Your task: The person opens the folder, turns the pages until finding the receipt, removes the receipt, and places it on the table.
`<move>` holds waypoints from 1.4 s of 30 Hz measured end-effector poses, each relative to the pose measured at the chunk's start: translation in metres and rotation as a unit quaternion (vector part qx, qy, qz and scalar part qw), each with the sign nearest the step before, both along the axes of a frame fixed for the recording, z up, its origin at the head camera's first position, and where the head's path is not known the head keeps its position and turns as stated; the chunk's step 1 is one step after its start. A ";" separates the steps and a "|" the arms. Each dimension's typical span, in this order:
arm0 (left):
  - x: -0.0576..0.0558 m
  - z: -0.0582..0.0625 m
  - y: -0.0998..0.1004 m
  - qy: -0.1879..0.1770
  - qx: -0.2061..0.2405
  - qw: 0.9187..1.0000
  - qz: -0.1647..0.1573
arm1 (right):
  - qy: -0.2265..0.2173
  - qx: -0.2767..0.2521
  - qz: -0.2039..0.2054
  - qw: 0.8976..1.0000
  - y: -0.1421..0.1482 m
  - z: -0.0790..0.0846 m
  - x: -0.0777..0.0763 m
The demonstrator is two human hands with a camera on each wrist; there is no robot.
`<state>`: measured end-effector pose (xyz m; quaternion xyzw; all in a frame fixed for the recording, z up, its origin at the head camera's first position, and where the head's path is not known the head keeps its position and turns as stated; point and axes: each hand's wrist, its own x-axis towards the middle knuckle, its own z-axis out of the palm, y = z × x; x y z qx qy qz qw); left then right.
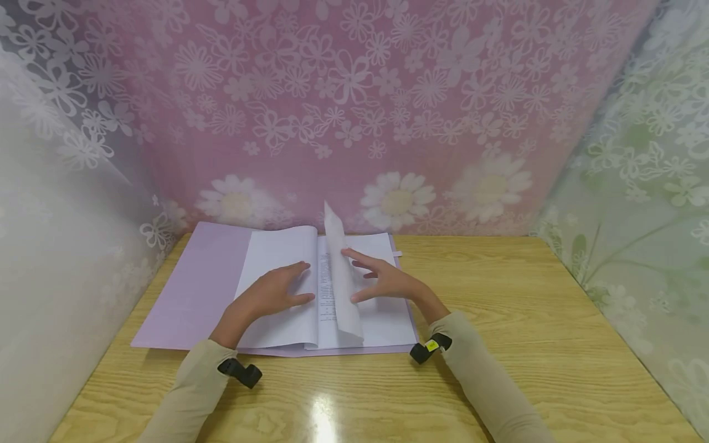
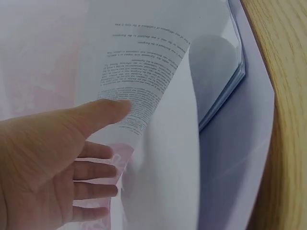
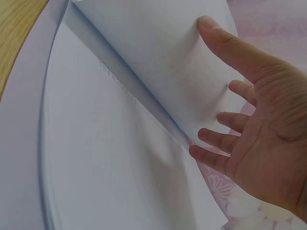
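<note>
Lilac folder (image 1: 194,280) lies open on wood-grain table (image 1: 526,307), center-left of head frame. White paper sheet (image 1: 344,289) stands raised mid-frame. Right hand (image 1: 390,280): fingers spread, tips right at sheet, not clasping it. Left hand (image 1: 267,292): fingers apart, gripping nothing, over left-side pages (image 1: 279,246).

The tabletop (image 1: 515,314) is pale yellow-brown with wood grain running sideways, and a bright patch of glare (image 1: 323,421) shines on its near part. Directly on it, toward the far left, lies a lilac folder (image 1: 194,283), spread open.
</note>
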<state>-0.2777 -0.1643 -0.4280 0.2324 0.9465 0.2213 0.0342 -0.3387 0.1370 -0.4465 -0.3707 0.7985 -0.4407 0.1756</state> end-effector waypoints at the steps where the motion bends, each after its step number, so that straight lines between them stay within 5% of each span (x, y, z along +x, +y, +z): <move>1: 0.000 0.001 0.001 0.007 0.012 1.000 0.005 | 0.000 0.001 -0.003 1.000 -0.001 0.000 0.000; 10: 0.006 0.011 0.013 0.091 0.086 0.992 0.007 | 0.005 0.001 -0.018 1.000 -0.006 -0.001 0.004; 19: 0.018 0.022 0.024 0.078 0.047 0.995 -0.029 | 0.013 0.001 -0.028 1.000 -0.014 -0.003 0.007; 32: 0.017 0.017 0.021 0.079 -0.015 0.995 -0.050 | 0.016 -0.005 -0.034 0.999 -0.018 -0.005 0.011; 42: 0.016 0.011 0.019 0.048 -0.003 0.996 -0.074 | 0.017 -0.012 -0.024 0.999 -0.024 -0.005 0.012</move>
